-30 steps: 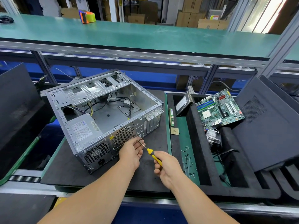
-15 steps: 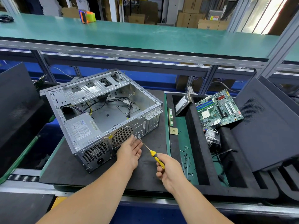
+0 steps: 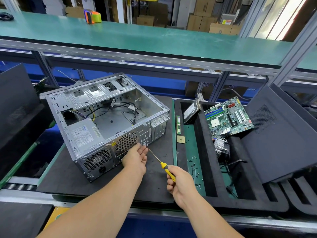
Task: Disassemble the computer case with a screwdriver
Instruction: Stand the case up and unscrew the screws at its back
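We see the case (image 3: pixel 109 124) lying open on a black mat (image 3: pixel 65 177), left of centre, its rear panel facing us and the power supply (image 3: pixel 84 133) in its near left corner. The left hand (image 3: pixel 136 158) rests against that rear panel beside the fan grille (image 3: pixel 126 142), fingers straight and relaxed. The right hand (image 3: pixel 180 182) grips the yellow handle of the screwdriver (image 3: pixel 162 164), whose tip points at the panel by the left fingertips. To the right, a foam tray (image 3: pixel 202 152) holds a motherboard (image 3: pixel 228 115), a drive (image 3: pixel 190 111), a heatsink (image 3: pixel 221 146) and loose screws (image 3: pixel 194 169).
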